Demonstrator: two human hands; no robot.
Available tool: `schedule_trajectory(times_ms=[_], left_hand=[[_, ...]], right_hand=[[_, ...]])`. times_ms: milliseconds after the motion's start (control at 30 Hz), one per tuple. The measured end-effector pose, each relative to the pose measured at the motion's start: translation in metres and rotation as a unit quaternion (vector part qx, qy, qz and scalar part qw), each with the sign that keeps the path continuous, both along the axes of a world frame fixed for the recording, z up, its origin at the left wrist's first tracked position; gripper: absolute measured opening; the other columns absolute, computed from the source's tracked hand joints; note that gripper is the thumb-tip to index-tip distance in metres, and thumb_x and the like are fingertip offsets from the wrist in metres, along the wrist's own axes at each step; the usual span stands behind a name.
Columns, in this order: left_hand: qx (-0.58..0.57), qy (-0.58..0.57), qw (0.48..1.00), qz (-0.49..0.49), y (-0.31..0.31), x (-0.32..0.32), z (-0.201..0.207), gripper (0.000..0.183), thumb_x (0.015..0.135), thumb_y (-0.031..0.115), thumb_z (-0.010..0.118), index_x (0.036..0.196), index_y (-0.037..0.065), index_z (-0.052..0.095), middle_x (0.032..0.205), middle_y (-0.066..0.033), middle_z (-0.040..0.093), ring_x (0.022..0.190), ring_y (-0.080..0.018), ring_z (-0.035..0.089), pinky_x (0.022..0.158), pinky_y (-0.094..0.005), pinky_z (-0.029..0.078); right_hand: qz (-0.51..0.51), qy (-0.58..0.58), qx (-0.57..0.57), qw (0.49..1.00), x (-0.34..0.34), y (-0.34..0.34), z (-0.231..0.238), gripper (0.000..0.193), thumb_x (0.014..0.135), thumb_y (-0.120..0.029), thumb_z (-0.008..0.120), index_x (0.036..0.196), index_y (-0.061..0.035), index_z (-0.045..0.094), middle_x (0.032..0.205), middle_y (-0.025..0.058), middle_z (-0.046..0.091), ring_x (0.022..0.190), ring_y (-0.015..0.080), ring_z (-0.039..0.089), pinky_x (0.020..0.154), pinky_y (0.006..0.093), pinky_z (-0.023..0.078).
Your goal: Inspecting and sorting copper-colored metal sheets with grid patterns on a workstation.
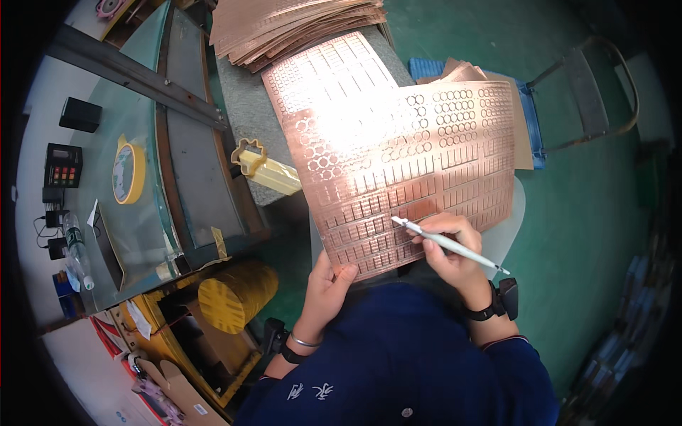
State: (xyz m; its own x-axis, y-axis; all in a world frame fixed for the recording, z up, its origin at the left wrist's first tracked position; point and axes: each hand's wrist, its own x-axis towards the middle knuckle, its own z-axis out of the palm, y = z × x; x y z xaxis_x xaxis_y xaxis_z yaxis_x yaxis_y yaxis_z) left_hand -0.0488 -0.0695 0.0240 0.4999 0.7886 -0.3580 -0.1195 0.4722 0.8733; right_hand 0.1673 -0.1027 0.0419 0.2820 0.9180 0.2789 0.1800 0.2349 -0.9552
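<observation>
A copper-coloured sheet point(408, 177) patterned with rings and short slots tilts in front of me, its upper part washed out by glare. My left hand point(330, 284) grips its near left corner, thumb on top and the other fingers mostly hidden underneath. In my right hand point(455, 248), over the sheet's near right part, is a slim white pen-shaped tool point(462, 250). The tool's pale tip points left, close to the slotted rows; whether it touches them I cannot tell. Beyond lies a second copper sheet point(334, 64), partly covered by the first.
A stack of copper sheets point(291, 28) rests on the grey bench point(249, 106). To its left stands a glass-topped table point(145, 231) with a yellow tape roll point(128, 172). A yellow-wrapped cylinder point(238, 297) is near my left arm; a blue trolley point(533, 135) stands right.
</observation>
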Motion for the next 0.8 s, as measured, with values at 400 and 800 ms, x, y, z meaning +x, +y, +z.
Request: schedule_trajectory(times_ms=[400, 800], left_hand=[[-0.008, -0.012, 1.0, 0.006, 0.001, 0.003, 0.003, 0.043, 0.091, 0.007, 0.049, 0.13, -0.004, 0.033, 0.12, -0.0113, 0.051, 0.107, -0.0153, 0.052, 0.093, -0.0298, 0.042], [-0.014, -0.04, 0.999, 0.001, 0.002, 0.006, 0.009, 0.042, 0.092, 0.009, 0.048, 0.129, -0.003, 0.032, 0.12, -0.0124, 0.05, 0.106, -0.0161, 0.053, 0.09, -0.0303, 0.046]], right_hand=[[0.062, -0.102, 0.076, 0.99, -0.011, 0.005, -0.003, 0.015, 0.072, 0.001, 0.064, 0.086, 0.0007, 0.058, 0.078, 0.0125, 0.062, 0.069, 0.0245, 0.062, 0.061, 0.0299, 0.05], [0.077, -0.153, 0.087, 0.981, -0.021, 0.013, -0.006, 0.02, 0.069, 0.003, 0.067, 0.087, 0.0005, 0.057, 0.081, 0.0129, 0.061, 0.073, 0.026, 0.063, 0.064, 0.0304, 0.051]])
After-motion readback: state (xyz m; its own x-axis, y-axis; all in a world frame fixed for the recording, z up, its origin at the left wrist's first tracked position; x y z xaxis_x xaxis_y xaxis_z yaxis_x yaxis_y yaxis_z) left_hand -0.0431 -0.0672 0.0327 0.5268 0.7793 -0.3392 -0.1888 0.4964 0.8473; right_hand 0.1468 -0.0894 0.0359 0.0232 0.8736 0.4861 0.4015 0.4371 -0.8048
